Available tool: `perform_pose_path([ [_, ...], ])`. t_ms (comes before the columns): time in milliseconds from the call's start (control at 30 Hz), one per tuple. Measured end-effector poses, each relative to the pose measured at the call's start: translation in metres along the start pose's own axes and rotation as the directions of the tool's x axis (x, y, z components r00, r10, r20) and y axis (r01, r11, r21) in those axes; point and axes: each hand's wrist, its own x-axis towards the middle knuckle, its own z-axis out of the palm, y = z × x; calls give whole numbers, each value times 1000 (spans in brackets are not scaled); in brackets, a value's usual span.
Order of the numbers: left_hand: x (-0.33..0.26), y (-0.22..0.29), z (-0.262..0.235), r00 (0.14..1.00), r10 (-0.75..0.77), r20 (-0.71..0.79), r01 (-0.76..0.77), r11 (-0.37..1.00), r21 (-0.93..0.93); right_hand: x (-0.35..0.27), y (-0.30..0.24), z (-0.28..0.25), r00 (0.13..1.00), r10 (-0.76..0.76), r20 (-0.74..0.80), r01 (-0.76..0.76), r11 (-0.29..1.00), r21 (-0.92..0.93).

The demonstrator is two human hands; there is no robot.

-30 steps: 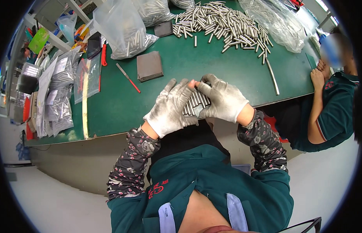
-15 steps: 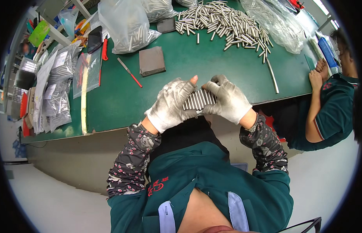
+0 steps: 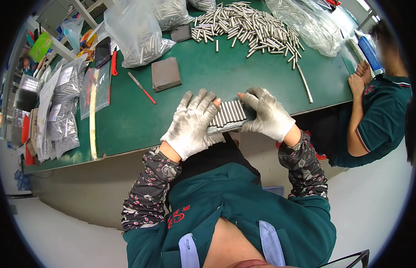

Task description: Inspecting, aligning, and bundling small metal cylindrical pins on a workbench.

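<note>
Short metal pins (image 3: 229,112) lie side by side in a slanting row at the table's front edge. My left hand (image 3: 190,120), in a grey-smudged white glove with a bare thumb tip, rests over the row's left end. Its fingers are stretched out, and they hide some pins. At the row's right end is my right hand (image 3: 269,114), gloved too, with one bare fingertip showing. Its fingers are bent and stand apart from the thumb, with no pin visible between them. A pale, shiny edge shows under the row.
Beyond my hands is a large heap of loose pins (image 3: 252,29) on the green table (image 3: 203,73). A grey-brown block (image 3: 166,74), a red-handled file (image 3: 142,88) and bags of pins (image 3: 138,42) lie to the left. A metal strip (image 3: 305,83) lies at right, near a co-worker (image 3: 378,107).
Both hands have loosened from the row's ends. My left fingers have straightened, and my right hand has shifted slightly right, so more of the row's right end shows. The view has shifted slightly.
</note>
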Motion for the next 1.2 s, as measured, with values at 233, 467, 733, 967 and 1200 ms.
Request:
perform_pose_path([
  [233, 19, 17, 7, 999, -33, 6, 33, 999, 37, -15, 10, -11, 990, 119, -78, -128, 985, -118],
  [467, 27, 22, 10, 999, -11, -35, 11, 1000, -15, -20, 16, -11, 988, 99, -117, -109, 991, -81],
  [733, -12, -11, 0, 994, -61, -91, 63, 998, 18, -17, 12, -7, 977, 126, -170, -142, 986, -90],
  [967, -8, -5, 5, 999, -47, -4, 47, 995, 87, -18, 10, -7, 981, 112, -155, -127, 988, -88],
  [1200, 13, 15, 5, 994, -79, -78, 79, 997, -9, -18, 10, -7, 982, 111, -156, -125, 988, -87],
])
